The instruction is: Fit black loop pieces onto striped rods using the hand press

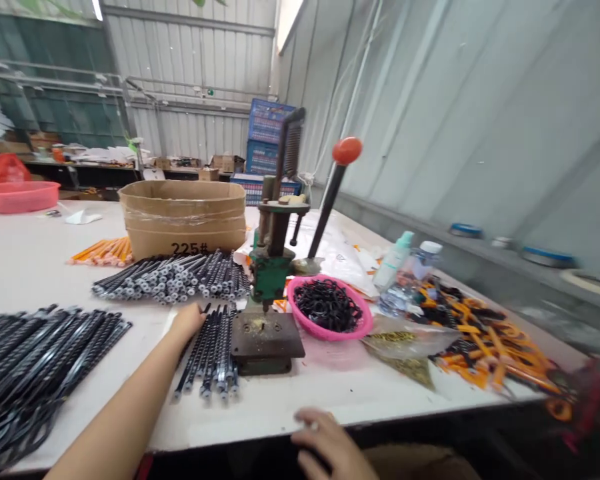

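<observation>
Your left hand [187,321] rests at the far end of the row of black spiral rods [213,353], its fingers together; you cannot tell from this view whether they pinch a rod; your right hand [325,443] sits at the near edge of the white worktable [40,247], its fingers loosely curled and slightly apart, with nothing visible in them; the row lies near that edge, just left of the dark metal base plate [267,340] of the green hand press [270,273]; the press's red-knobbed lever [347,151] tilts toward the right; a larger heap of black rods [40,360] covers the left edge; another bundle of rods [173,280] lies against the cardboard box [183,220] marked 225#; a pink basket of black loops [327,307] sits just right of the press; orange-and-black pieces [490,347] spread toward the right corner, beside two plastic bottles [395,263].
</observation>
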`<state>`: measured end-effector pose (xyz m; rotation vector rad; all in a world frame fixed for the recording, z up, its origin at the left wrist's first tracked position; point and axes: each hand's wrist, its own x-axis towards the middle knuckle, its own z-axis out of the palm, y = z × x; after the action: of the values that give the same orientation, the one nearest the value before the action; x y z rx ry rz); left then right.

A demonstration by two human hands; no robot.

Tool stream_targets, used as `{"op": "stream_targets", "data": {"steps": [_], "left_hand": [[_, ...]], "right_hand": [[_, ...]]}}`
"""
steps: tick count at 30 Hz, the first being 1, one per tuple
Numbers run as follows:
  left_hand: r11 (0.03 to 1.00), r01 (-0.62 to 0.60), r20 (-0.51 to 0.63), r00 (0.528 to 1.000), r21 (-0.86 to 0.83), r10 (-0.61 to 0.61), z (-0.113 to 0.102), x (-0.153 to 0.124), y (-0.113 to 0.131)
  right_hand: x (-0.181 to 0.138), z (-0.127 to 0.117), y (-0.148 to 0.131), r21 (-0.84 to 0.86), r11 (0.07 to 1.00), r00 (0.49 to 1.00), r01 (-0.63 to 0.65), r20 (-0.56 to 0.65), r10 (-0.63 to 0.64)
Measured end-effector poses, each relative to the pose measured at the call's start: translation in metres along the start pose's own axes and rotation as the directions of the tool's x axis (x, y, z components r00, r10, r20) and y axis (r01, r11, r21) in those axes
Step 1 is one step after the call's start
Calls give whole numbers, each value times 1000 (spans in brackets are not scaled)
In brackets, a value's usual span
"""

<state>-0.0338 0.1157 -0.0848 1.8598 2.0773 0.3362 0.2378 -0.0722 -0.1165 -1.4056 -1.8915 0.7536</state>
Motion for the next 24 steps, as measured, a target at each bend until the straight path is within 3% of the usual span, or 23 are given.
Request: {"op": "stream_targets", "data": {"steps": [3, 5, 8, 11, 13, 16, 21, 24], "left_hand": [[990, -26, -32, 999, -135, 21, -10, -8, -1], [973, -57, -68, 997, -224, 43, -17, -21, 2], [883, -145, -112, 988, -445, 106, -29, -49, 14], [647, -189, -108, 981, -738, 163, -39, -83, 28], [528, -171, -92, 981, -832, 173, -43, -105, 35], [428, -145, -66, 979, -892, 195, -43, -130, 43], [349, -103, -29, 977, -932, 212, -30, -158, 66], [269, 20, 92, 961, -963, 259, -14, -165, 85]], "right_hand": [[50, -54, 3, -252, 968, 990, -3, -139, -33], [88, -78, 10, -386, 920, 995, -62, -100, 24], [140, -90, 27, -468, 870, 986, -156, -24, 164], [173, -84, 44, -507, 824, 958, -252, -9, 287], [184, -81, 51, -512, 810, 943, -285, -1, 332], [187, -85, 56, -471, 828, 940, -306, -9, 342], [178, -108, 51, -296, 887, 935, -353, -80, 346], [163, -110, 32, -153, 926, 933, -344, -163, 320]]}}
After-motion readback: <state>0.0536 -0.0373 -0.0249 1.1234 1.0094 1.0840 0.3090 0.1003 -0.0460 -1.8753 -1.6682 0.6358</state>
